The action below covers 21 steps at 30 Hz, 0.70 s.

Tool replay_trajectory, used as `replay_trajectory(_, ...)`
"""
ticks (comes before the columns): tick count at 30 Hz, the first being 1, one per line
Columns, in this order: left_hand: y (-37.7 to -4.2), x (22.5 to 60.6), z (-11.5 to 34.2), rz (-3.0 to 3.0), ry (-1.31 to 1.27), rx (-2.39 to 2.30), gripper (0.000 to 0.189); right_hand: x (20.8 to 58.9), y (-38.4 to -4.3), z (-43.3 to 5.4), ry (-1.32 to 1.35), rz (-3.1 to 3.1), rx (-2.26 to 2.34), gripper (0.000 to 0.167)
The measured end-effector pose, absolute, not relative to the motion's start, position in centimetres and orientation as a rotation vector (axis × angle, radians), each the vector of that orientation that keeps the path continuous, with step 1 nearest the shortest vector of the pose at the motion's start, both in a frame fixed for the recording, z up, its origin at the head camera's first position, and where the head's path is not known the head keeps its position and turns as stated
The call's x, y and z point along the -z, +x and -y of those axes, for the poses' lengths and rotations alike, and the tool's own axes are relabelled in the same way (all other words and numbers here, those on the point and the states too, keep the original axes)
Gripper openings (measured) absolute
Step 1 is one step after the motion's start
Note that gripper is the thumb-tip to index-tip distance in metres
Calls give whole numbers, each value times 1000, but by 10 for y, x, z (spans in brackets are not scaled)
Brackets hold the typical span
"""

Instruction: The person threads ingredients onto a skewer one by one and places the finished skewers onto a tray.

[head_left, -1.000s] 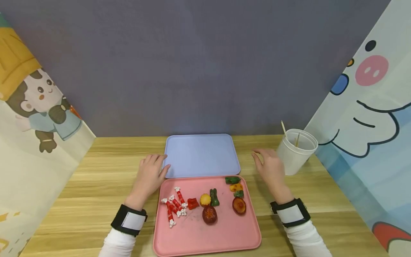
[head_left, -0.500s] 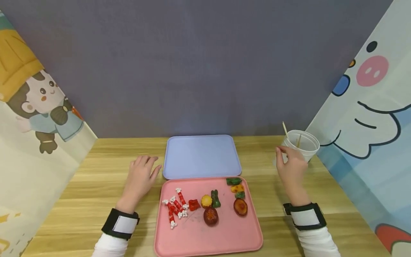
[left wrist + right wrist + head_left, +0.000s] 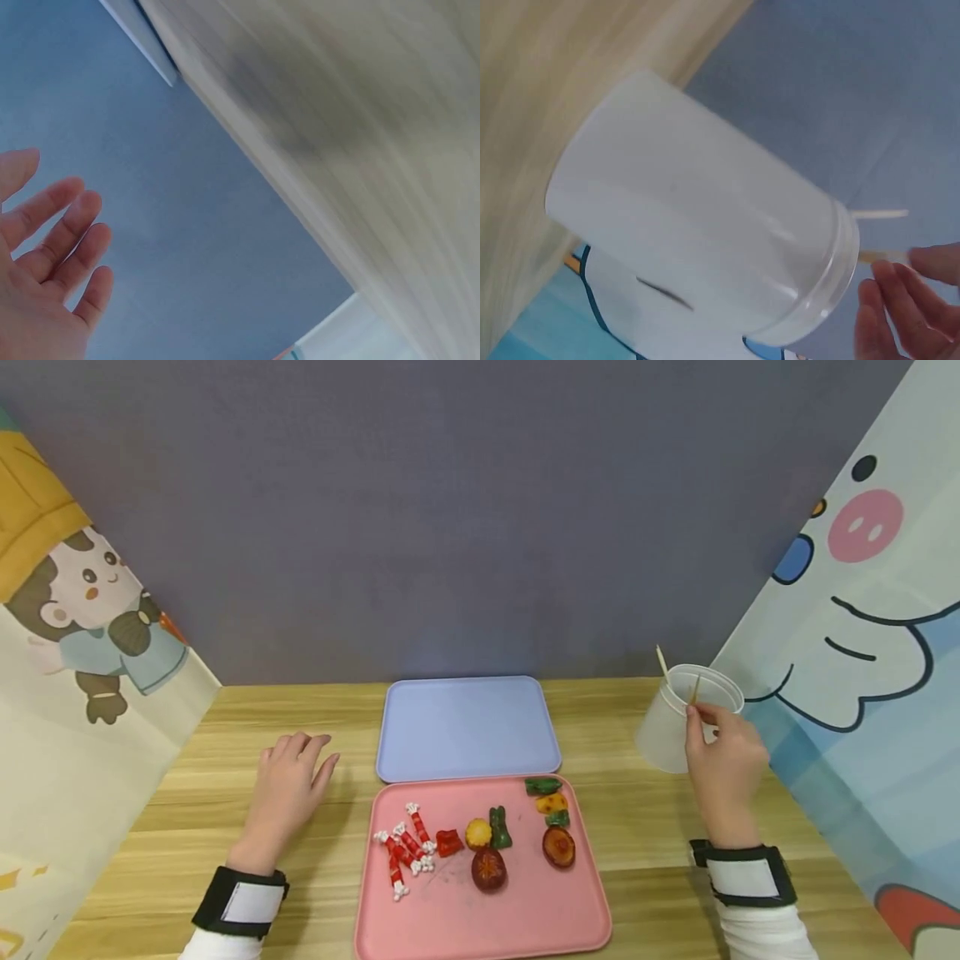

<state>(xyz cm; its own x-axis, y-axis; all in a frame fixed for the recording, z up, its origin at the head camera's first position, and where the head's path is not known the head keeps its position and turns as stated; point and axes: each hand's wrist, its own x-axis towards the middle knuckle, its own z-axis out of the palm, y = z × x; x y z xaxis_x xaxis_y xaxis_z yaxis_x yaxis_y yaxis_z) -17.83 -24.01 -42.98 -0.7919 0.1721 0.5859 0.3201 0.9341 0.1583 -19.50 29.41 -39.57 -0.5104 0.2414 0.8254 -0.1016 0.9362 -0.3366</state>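
Note:
My right hand (image 3: pixel 726 770) is at the near rim of a white plastic cup (image 3: pixel 662 733), at the table's right. Thumb and forefinger pinch a thin wooden stick (image 3: pixel 871 256) that stands in the cup. A second wooden stick (image 3: pixel 662 660) leans out over the cup's far left rim. Off to the left, my left hand (image 3: pixel 281 795) hovers over the wooden table with relaxed fingers and holds nothing. The left wrist view shows those fingers (image 3: pixel 79 221) slightly bent and apart.
Between the hands lies a pink tray (image 3: pixel 487 931). It bears several red-and-white pieces (image 3: pixel 416 822), a red piece (image 3: pixel 448 842), a yellow round (image 3: pixel 478 833), a mushroom-like brown piece (image 3: pixel 489 869), green pieces (image 3: pixel 500 828) and a brown oval (image 3: pixel 558 847). A blue tray (image 3: pixel 468 727) adjoins behind.
My right hand has moved right to the cup's rim and now pinches a stick there. My left hand has drawn away leftward from the blue tray's edge.

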Motion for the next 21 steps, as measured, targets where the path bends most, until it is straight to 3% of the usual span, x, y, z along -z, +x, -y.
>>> replay_trajectory(21,-173,430,260,2513,-311,260,32,390,-206,-307,-125,2091,-479,19)
